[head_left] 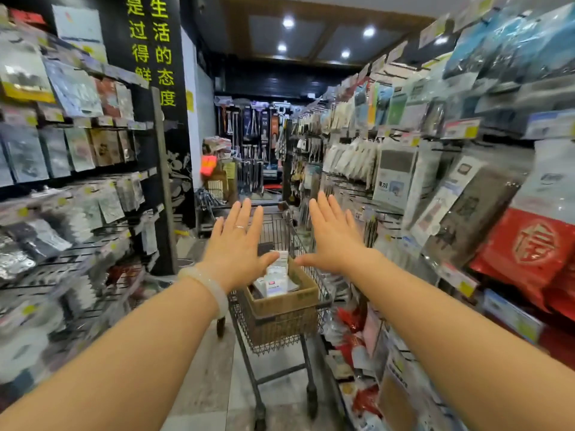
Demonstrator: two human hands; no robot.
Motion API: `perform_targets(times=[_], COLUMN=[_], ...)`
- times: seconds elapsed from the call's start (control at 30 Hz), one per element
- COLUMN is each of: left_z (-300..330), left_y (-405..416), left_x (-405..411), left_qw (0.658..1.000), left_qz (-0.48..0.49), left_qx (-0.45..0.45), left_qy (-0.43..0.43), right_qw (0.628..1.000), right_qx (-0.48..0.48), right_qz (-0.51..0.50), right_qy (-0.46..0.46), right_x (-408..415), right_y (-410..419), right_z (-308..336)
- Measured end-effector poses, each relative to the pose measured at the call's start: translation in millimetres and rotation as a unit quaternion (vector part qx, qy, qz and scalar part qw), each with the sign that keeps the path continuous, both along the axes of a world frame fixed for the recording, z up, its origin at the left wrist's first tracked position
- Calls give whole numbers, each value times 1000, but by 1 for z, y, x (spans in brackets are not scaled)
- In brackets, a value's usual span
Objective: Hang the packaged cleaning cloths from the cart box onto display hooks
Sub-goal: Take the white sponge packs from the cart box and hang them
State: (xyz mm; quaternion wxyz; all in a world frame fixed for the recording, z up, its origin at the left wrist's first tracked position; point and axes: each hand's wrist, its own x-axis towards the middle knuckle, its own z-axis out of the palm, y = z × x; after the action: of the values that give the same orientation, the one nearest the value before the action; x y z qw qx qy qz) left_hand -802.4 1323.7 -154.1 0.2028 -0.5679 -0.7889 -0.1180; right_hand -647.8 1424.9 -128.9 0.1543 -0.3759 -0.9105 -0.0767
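Both arms reach forward over the aisle, the left hand (237, 244) and right hand (334, 236) flat, fingers straight and spread, holding nothing. The packaged cleaning cloths (276, 276) stand in the cardboard box (286, 301) at the near end of the wire cart (280, 334).

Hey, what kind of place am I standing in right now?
Most likely a household-goods shop aisle: packaged goods hang on display hooks along both sides, yellow price tags line the racks, and a wire shopping cart stands ahead.
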Motion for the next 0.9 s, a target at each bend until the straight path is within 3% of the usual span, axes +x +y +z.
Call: perform_targets(times=[0.4, 0.7, 0.9], left_z=[-88, -200, -269], left_y=[262, 393, 476], left_x=[-194, -271, -316], left_qw=[993, 973, 947], left_qz=[-60, -71, -41], left_qx=[-87, -175, -239], left_qy=[-60, -136, -213], right_qw=[994, 973, 955], right_qx=[-93, -200, -281], right_qz=[-44, -66, -53], right_qy=[-41, -96, -76], right_x=[-183, -269, -318], right_y=[244, 385, 474], right_z=[-91, -186, -268])
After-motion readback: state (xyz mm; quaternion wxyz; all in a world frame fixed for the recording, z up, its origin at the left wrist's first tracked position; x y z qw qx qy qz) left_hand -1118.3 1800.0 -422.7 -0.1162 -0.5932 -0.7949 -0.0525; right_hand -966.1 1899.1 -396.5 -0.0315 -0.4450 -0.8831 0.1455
